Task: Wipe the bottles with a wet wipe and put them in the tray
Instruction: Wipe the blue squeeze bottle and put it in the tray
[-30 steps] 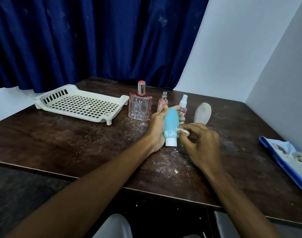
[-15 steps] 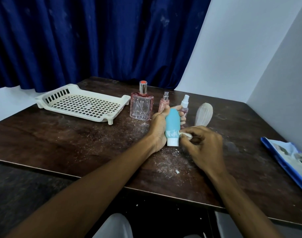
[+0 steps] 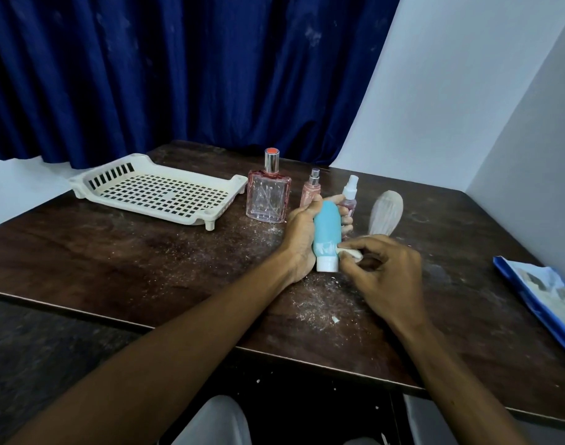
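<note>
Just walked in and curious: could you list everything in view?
table: 1, dark brown, dusted with white specks
tray: 1, white, perforated, back left of table
square perfume bottle: 1, clear pink, right of tray
slim spray bottle: 1, pink, right of square perfume bottle
small spray bottle: 1, white cap, right of slim spray bottle
pale oval bottle: 1, whitish, far right of the row
turquoise bottle: 1, white cap, gripped in front of the row
wet wipe: 1, white, pressed on turquoise bottle near cap
packet: 1, blue-edged, right table edge
curtain: 1, dark blue, behind table
left hand: fingers wrap the turquoise bottle
right hand: fingers pinch the wet wipe
</note>
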Available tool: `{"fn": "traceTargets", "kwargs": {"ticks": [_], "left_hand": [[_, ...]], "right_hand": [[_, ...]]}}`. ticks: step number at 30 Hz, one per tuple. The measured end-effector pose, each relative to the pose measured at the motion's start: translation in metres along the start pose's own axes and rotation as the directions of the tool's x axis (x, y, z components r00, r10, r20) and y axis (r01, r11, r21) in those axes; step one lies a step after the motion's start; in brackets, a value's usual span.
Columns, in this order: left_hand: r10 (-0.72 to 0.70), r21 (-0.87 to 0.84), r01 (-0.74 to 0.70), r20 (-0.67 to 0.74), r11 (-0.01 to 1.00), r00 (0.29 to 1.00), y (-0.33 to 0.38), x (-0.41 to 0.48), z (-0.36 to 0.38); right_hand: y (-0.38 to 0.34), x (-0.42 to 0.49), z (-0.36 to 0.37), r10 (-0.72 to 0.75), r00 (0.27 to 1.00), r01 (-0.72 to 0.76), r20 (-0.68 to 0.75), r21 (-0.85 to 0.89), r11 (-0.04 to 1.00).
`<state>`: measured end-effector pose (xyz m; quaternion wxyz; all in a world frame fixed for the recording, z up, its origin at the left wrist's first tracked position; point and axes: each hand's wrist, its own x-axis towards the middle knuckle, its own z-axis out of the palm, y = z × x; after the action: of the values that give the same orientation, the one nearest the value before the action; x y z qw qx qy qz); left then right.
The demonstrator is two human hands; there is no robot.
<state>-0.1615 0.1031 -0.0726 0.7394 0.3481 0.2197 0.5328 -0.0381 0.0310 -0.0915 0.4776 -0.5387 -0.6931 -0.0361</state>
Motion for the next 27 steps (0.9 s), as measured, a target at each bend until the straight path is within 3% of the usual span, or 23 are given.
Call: {"fn": "traceTargets", "kwargs": {"ticks": [22, 27], "left_hand": [[0.011, -0.023, -0.010, 0.024, 1.000, 1.000, -0.0031, 0.0065, -0.0039], [0.017, -0.026, -0.016, 0.023, 1.000, 1.000, -0.0025, 0.0055, -0.0050]], "right_hand": [[0.0033, 0.0014, 0.0001, 0.062, 0.998, -0.062, 0.024, -0.009, 0.998], [-0.0011, -0.0005, -0.0008, -0.026, 0.999, 0.026, 0.029, 0.007, 1.000]]}}
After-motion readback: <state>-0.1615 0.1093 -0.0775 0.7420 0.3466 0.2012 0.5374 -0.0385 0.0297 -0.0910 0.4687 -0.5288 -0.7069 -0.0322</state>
